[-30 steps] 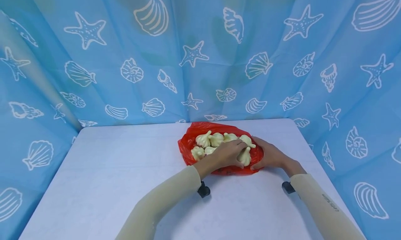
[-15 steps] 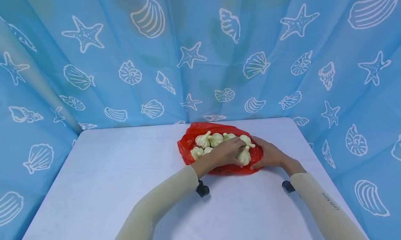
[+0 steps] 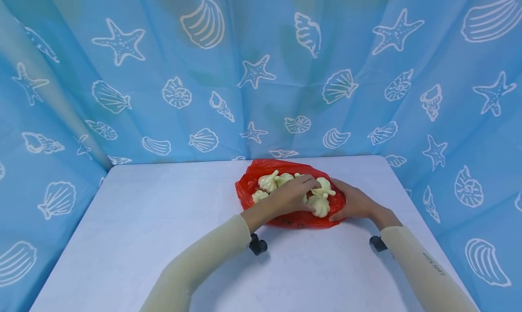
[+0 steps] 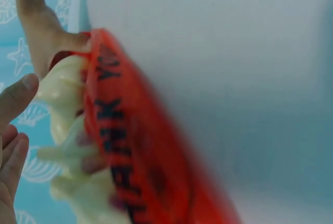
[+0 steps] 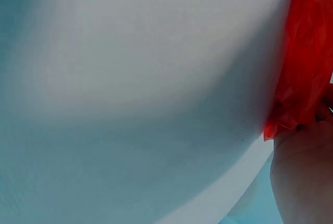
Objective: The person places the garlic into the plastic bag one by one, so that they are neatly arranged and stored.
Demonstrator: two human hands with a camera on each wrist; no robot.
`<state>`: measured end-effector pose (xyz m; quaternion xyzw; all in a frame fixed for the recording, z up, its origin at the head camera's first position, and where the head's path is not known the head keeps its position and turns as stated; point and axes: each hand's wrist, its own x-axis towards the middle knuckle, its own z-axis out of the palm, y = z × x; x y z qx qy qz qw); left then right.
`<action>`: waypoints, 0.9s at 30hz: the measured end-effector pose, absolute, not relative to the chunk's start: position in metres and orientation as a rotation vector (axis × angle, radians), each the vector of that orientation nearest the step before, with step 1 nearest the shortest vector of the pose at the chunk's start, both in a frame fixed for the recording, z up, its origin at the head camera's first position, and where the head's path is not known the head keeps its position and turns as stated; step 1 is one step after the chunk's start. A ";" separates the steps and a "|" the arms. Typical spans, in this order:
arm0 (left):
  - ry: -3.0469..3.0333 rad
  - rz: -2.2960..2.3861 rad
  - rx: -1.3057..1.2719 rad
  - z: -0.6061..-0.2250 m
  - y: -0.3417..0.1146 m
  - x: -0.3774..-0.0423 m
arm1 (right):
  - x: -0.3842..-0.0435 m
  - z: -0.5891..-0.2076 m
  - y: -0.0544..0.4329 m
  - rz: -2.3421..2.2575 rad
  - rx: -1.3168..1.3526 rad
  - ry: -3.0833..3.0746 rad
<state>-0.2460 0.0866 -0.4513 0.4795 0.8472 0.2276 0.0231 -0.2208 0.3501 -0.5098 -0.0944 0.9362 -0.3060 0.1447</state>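
A red plastic bag lies at the back of the table with several pale garlic bulbs in its open mouth. My left hand reaches over the bulbs from the left and covers some of them. In the left wrist view its thumb and fingers are spread apart, with no bulb between them. At the bag's right end, my right hand grips the red edge, thumb in front and fingers behind. In the right wrist view, the red plastic bunches against that hand.
A white-covered table spreads in front and to the left of the bag. Right behind its back edge hangs a blue curtain with shell and starfish drawings, which also runs along both sides. Dark lettering is printed on the bag's front.
My left hand has shifted a little to the left over the bulbs, uncovering more of those at the right end. The right hand stays at the bag's edge.
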 end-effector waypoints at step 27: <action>2.824 0.723 1.075 -0.446 -0.036 -0.286 | -0.224 -0.498 0.344 -0.834 -0.379 2.634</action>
